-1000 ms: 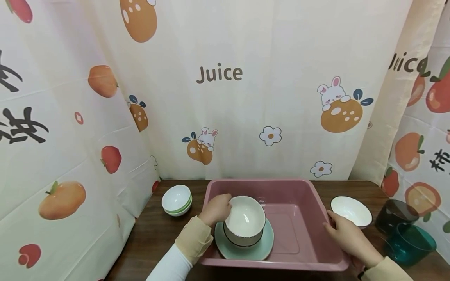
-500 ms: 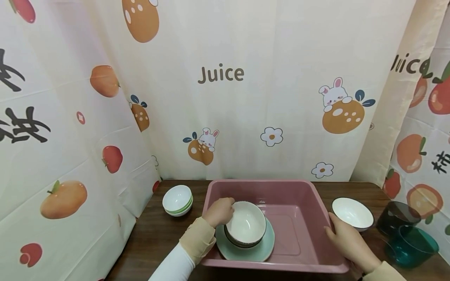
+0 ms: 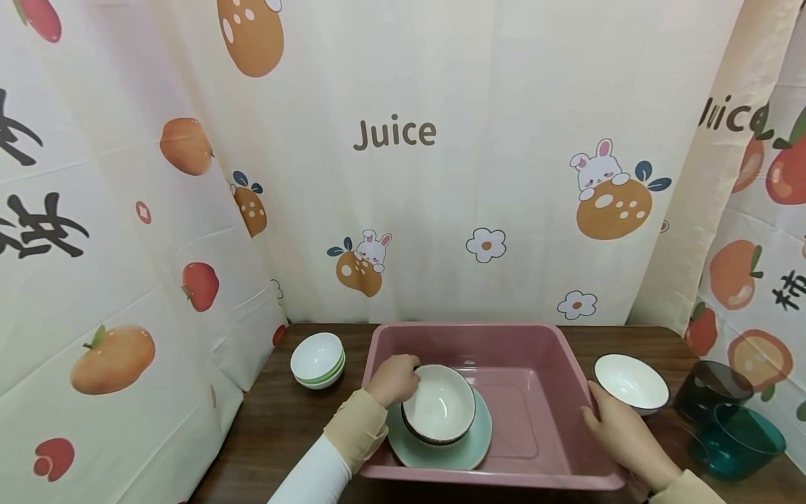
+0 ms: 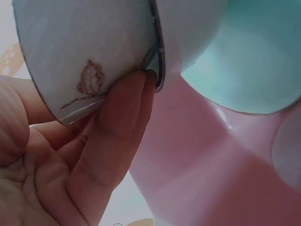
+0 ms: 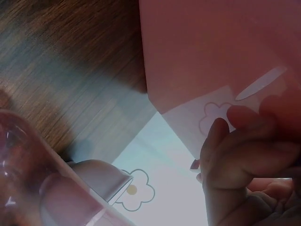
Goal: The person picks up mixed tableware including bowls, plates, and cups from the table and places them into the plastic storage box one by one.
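My left hand (image 3: 393,381) pinches the left edge of a white bowl (image 3: 441,404) with a dark rim. In the left wrist view my thumb and fingers are on the bowl (image 4: 94,61), which has a brown leaf-like drawing on its outside. It sits in another dark-rimmed bowl, mostly hidden beneath it. Under both lies a pale green plate (image 3: 476,441), in the left part of a pink basin (image 3: 466,336). At the basin's right side my right hand (image 3: 626,434) grips the rim; the right wrist view has its curled fingers (image 5: 249,155) by the pink wall.
Stacked small white and green bowls (image 3: 317,358) stand left of the basin on the dark wooden table (image 3: 258,420). To its right are a white oval bowl (image 3: 632,381), a dark see-through cup (image 3: 711,388) and a teal glass bowl (image 3: 739,441). A printed curtain (image 3: 428,196) hangs behind.
My left hand has lowered the upper white bowl, which now sits deeper in the bowl beneath, covering more of it. My right hand has stayed on the basin's rim.
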`<state>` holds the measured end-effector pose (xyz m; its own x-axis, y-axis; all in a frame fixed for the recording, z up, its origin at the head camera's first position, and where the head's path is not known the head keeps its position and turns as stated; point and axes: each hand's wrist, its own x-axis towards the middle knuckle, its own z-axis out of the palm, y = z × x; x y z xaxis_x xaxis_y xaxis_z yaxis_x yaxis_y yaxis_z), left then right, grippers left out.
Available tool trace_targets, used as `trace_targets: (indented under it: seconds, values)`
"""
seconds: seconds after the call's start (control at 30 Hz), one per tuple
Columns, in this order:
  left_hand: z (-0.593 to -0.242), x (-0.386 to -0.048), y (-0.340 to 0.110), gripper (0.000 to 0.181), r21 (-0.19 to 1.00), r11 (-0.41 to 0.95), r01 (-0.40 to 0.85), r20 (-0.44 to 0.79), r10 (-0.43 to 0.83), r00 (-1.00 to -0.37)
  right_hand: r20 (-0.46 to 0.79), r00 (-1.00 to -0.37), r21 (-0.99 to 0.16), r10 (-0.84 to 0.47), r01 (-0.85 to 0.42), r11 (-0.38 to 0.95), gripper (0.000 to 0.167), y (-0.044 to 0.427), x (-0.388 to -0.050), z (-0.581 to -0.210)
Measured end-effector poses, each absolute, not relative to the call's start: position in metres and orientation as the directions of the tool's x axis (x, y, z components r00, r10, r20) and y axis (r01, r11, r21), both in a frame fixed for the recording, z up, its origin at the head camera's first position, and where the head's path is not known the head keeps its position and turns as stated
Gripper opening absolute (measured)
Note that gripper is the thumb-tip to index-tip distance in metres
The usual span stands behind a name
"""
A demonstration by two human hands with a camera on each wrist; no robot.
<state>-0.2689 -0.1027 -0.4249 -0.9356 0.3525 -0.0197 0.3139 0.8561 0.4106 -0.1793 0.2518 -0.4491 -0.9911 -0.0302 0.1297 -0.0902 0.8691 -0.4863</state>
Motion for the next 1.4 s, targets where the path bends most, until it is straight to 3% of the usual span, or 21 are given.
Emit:
trace_targets:
  seconds: [0.87,1.4]
  values:
    - [-0.425,-0.278,-0.105,0.006,0.462,0.847,0.262,-0.049,0.319,-0.947,0.159,-0.987,-0.489,-0.033,-0.108,0.866,0.049,0.252,-0.179,-0.45]
    - [-0.427,-0.278,-0.105,0.008,0.477,0.836,0.271,-0.046,0.332,-0.942,0.162,-0.986,-0.483,-0.034,-0.11,0.869,0.049,0.251,-0.177,-0.45]
